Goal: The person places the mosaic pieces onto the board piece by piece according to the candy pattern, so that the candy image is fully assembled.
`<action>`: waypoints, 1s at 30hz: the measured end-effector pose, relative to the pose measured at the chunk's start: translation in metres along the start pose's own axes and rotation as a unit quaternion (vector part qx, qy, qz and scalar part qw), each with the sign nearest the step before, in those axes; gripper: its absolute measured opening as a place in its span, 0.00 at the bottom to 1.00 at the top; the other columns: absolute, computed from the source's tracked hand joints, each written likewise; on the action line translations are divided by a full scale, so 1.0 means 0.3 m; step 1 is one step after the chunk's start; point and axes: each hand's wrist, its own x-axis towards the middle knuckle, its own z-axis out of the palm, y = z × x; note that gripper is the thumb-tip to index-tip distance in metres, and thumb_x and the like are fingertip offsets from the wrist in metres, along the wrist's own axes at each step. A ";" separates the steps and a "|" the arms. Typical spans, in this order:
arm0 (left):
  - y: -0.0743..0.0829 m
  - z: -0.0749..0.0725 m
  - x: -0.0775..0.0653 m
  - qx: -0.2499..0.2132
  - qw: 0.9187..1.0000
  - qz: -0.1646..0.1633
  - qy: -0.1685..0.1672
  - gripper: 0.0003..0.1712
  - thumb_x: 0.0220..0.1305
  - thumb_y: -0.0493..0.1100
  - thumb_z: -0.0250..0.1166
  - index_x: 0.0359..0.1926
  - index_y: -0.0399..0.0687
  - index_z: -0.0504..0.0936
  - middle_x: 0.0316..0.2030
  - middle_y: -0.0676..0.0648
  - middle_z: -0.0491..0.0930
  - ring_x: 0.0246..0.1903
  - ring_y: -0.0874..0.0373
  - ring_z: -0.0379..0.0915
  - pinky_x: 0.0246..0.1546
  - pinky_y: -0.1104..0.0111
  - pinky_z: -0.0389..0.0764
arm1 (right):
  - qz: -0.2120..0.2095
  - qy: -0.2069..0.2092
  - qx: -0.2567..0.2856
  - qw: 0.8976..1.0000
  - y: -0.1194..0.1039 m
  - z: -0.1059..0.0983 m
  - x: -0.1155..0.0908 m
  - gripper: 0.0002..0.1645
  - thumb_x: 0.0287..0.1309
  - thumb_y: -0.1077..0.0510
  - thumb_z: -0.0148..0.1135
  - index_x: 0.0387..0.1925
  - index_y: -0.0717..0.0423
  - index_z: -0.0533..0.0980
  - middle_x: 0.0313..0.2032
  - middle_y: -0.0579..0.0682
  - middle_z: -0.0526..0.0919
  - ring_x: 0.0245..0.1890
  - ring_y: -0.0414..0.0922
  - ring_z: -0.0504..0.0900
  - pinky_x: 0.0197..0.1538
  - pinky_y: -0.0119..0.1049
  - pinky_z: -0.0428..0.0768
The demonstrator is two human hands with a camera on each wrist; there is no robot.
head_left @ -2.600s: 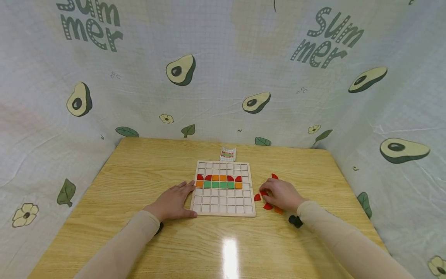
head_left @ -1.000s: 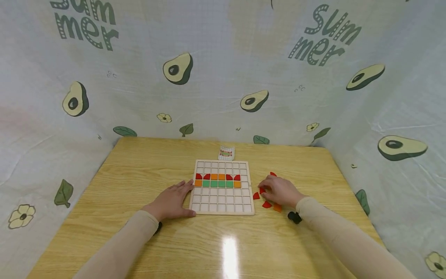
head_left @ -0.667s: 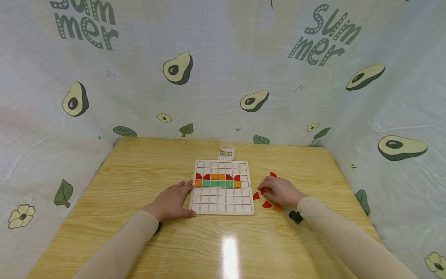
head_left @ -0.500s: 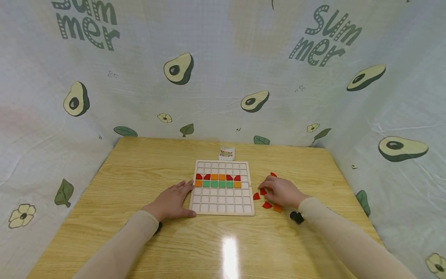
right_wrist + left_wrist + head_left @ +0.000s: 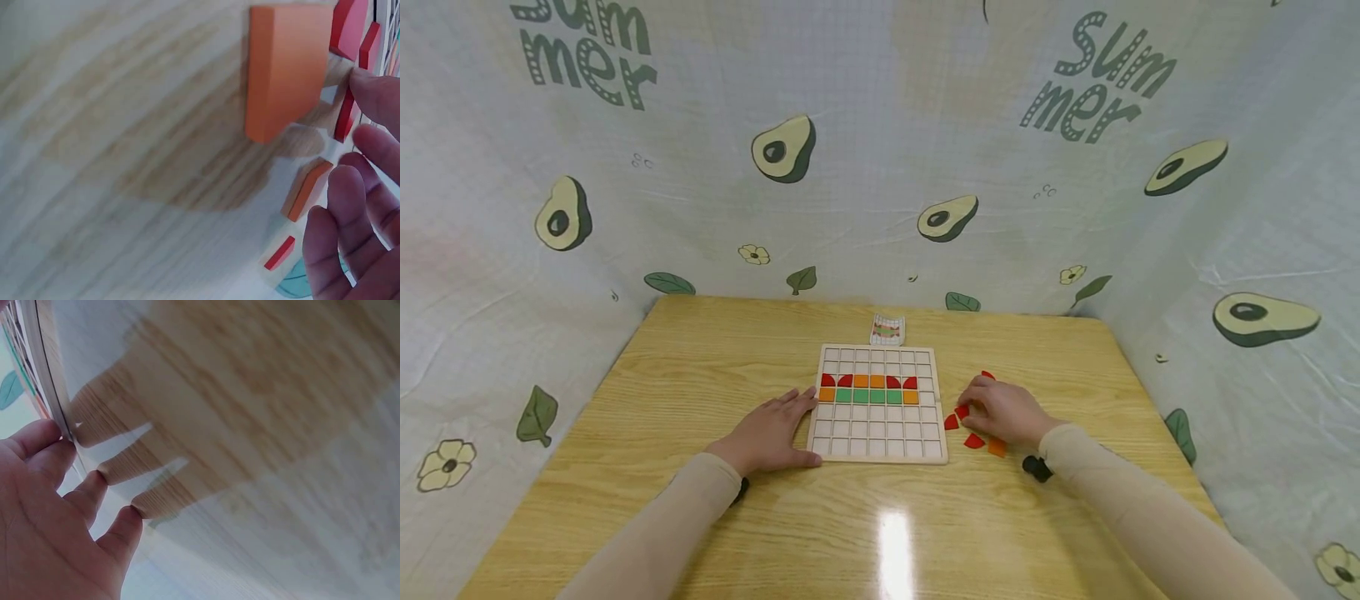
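A pale wooden grid board (image 5: 880, 434) lies mid-table, with a row of red quarter-circle and orange square tiles above a row of green (image 5: 869, 397) and orange tiles. My left hand (image 5: 769, 432) rests along its left side, fingers spread, thumb at the near left corner; in the left wrist view the fingertips (image 5: 62, 434) meet the board's edge. Right of the board, my right hand (image 5: 1006, 412) pinches a red quarter-circle tile (image 5: 962, 412) between thumb and fingers, low at the table. Other red tiles (image 5: 974, 441) and an orange square tile (image 5: 997, 448) lie around it.
A small card (image 5: 887, 330) printed with a coloured grid pattern stands behind the board. Another red tile (image 5: 988, 375) shows beyond the right hand. In the right wrist view, a second orange tile (image 5: 307, 189) lies under the fingers. A patterned cloth (image 5: 865, 108) hangs behind the table.
The red tile at my right fingertips has shifted slightly left and turned, close to another red tile. My left hand and the board stay as they were; the head view has moved a little.
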 end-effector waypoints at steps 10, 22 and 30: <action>-0.005 0.003 0.002 0.002 1.000 0.004 0.004 0.57 0.53 0.71 0.69 0.74 0.43 0.64 0.76 0.46 0.55 0.73 0.43 0.51 0.68 0.46 0.59 | -0.002 -0.014 -0.003 1.000 -0.017 -0.002 0.006 0.17 0.58 0.51 0.72 0.49 0.47 0.84 0.44 0.41 0.80 0.39 0.39 0.78 0.47 0.41 0.81; -0.012 0.009 0.003 0.005 1.000 0.003 0.004 0.57 0.52 0.71 0.68 0.74 0.44 0.64 0.76 0.46 0.55 0.73 0.43 0.51 0.67 0.46 0.59 | -0.035 -0.024 0.006 0.999 -0.014 -0.008 0.019 0.15 0.59 0.57 0.71 0.49 0.48 0.85 0.44 0.42 0.80 0.39 0.39 0.78 0.46 0.40 0.81; -0.011 0.008 0.002 0.006 1.000 0.007 0.003 0.57 0.53 0.71 0.68 0.74 0.43 0.63 0.76 0.45 0.55 0.73 0.43 0.51 0.67 0.46 0.59 | -0.061 -0.032 0.011 0.998 -0.013 -0.019 0.023 0.15 0.60 0.58 0.70 0.49 0.47 0.85 0.44 0.41 0.81 0.39 0.38 0.78 0.45 0.40 0.81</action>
